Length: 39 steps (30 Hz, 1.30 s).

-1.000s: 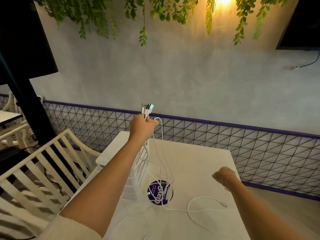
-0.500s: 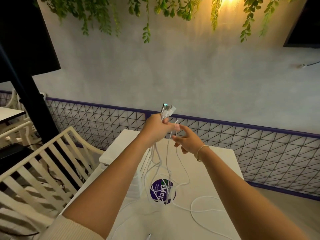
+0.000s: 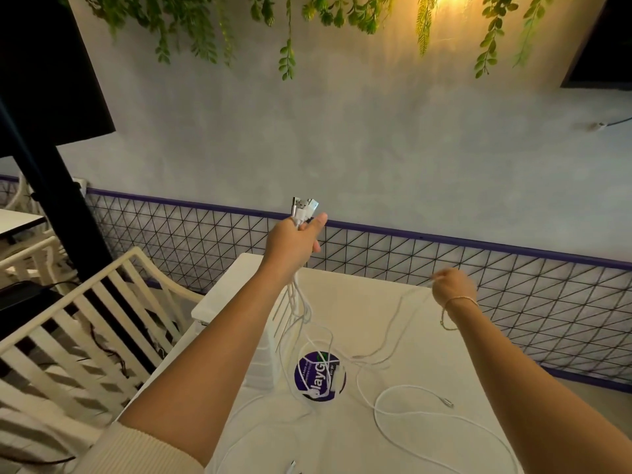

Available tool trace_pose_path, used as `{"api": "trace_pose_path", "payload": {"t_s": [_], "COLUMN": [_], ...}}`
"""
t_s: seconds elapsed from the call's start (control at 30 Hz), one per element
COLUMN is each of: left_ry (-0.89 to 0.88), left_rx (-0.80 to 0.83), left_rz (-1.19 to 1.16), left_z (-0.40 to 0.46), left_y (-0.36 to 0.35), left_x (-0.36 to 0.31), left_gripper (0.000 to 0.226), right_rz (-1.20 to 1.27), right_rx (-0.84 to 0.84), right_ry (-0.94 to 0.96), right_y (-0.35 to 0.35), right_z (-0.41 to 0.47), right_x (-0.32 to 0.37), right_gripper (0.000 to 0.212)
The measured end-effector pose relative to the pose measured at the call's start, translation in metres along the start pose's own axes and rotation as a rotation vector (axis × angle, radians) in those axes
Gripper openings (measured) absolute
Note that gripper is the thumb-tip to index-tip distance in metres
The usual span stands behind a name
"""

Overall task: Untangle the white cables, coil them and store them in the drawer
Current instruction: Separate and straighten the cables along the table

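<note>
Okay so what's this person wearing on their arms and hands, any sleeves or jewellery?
Both forearms are bare. The left arm shows a cream ribbed knit sleeve pushed up near the elbow; the left hand has no rings or bands visible. The right hand has a thin gold chain bracelet hanging loosely around its wrist. No gloves, no watch.

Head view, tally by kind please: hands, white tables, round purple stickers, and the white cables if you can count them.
Hands: 2, left hand, right hand
White tables: 2, near table, far table
Round purple sticker: 1
White cables: tangled, uncountable
Total: 5
</note>
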<state>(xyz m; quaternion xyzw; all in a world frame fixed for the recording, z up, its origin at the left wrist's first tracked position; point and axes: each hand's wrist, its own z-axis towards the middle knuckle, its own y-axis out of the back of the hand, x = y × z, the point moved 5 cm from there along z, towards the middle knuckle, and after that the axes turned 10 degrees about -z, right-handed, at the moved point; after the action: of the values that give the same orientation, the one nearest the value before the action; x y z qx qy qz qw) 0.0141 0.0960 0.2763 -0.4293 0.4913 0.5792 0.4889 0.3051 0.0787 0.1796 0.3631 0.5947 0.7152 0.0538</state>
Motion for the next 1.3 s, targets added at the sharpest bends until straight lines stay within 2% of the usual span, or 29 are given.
{"api": "trace_pose_path", "payload": {"t_s": [0.1, 0.2, 0.27, 0.33, 0.4, 0.47, 0.57, 0.63, 0.7, 0.73, 0.83, 0.93, 1.07, 1.2, 1.3], "left_ry": [0.008, 0.014, 0.027, 0.065, 0.13, 0.181, 0.199, 0.212, 0.244, 0.262, 0.309, 0.341, 0.331, 0.333, 0.337], "left_rx": [-0.034, -0.03, -0.007, 0.026, 0.074, 0.11, 0.115, 0.096, 0.083, 0.075, 0.033, -0.005, -0.058, -0.095, -0.112], "left_rz": [-0.006, -0.025, -0.049, -0.105, -0.213, -0.296, -0.269, -0.273, -0.346, -0.379, -0.521, -0.645, -0.631, -0.599, -0.592], "left_z": [0.001, -0.002, -0.006, -0.011, -0.015, -0.021, -0.028, -0.033, -0.035, -0.035, -0.036, -0.034, -0.026, -0.014, -0.006], "left_y": [0.001, -0.001, -0.006, -0.014, -0.024, -0.032, -0.041, -0.04, -0.037, -0.033, -0.022, -0.009, 0.019, 0.052, 0.071], "left_x": [0.001, 0.0, 0.0, -0.001, 0.001, 0.002, 0.008, 0.011, 0.016, 0.019, 0.03, 0.039, 0.048, 0.058, 0.066], "left_gripper": [0.04, 0.041, 0.042, 0.042, 0.042, 0.043, 0.051, 0.054, 0.055, 0.055, 0.051, 0.047, 0.048, 0.048, 0.05], "right_rz": [-0.196, -0.183, -0.214, -0.217, -0.078, 0.281, 0.831, 0.98, 0.996, 0.972, 0.888, 0.711, 0.107, -0.223, -0.571], "right_rx": [0.049, 0.093, 0.119, 0.163, 0.262, 0.425, 0.688, 0.778, 0.841, 0.866, 0.902, 0.91, 0.732, 0.683, 0.513], "right_ry": [-0.094, -0.172, -0.099, 0.083, 0.295, 0.415, 0.455, 0.437, 0.396, 0.381, 0.371, 0.442, 0.545, 0.371, 0.36], "right_y": [-0.013, -0.024, -0.033, -0.039, -0.042, -0.035, -0.018, -0.017, -0.022, -0.026, -0.039, -0.049, -0.06, -0.06, -0.044], "right_z": [0.006, 0.001, -0.009, -0.026, -0.048, -0.079, -0.125, -0.143, -0.154, -0.157, -0.158, -0.157, -0.141, -0.118, -0.102], "right_x": [-0.035, -0.049, -0.036, -0.005, 0.034, 0.075, 0.125, 0.14, 0.141, 0.14, 0.135, 0.131, 0.099, 0.051, 0.036], "right_gripper": [0.027, 0.028, 0.03, 0.036, 0.04, 0.045, 0.047, 0.035, 0.018, 0.015, 0.025, 0.023, 0.021, 0.027, 0.027]}}
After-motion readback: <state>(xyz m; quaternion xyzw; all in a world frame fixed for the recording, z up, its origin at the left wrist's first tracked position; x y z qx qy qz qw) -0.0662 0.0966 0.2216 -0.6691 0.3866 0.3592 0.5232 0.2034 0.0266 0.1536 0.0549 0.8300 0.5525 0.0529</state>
